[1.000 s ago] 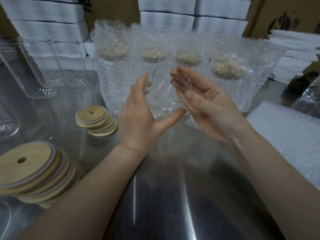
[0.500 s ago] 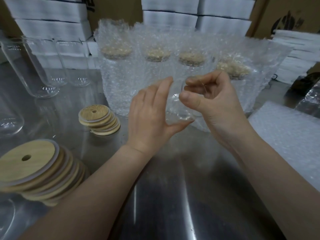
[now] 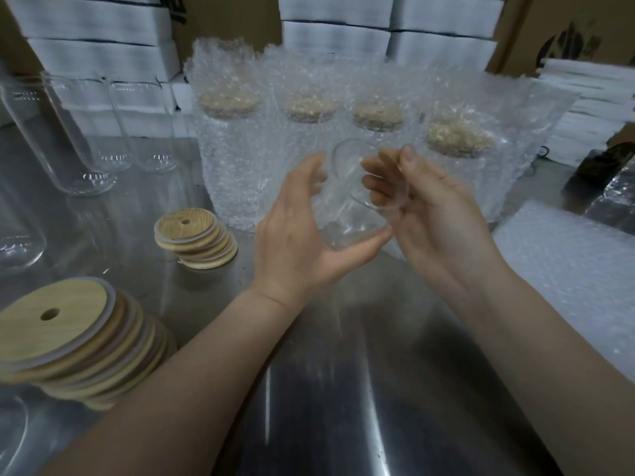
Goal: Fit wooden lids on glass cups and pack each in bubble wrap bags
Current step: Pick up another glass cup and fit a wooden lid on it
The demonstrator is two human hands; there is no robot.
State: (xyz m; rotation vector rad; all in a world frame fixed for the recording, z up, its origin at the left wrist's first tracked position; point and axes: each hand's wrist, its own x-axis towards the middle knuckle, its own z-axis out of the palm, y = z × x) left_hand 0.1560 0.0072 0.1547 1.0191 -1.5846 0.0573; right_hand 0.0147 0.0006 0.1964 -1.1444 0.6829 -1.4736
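- Four bubble wrap bags [image 3: 240, 180] stand in a row at 12 o'clock, each with a cup inside capped by a wooden lid.
- Bare cups [image 3: 79, 142] at 10 o'clock, empty.
- Lid stacks on the tabletop [image 3: 343, 389]: big stack [image 3: 68, 334] at 8 o'clock, small stack [image 3: 194, 238] at 9.
- Glass cup [image 3: 354, 218] at centre: empty, tilted, off the tabletop.
- Left hand [image 3: 295, 242] wraps its body with the thumb underneath. Right hand [image 3: 436, 218] grips the rim, fingers curled.

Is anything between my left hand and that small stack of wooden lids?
Nothing visible: only bare table lies between the left hand and the small lid stack. That hand and the right hand both grip the glass cup.
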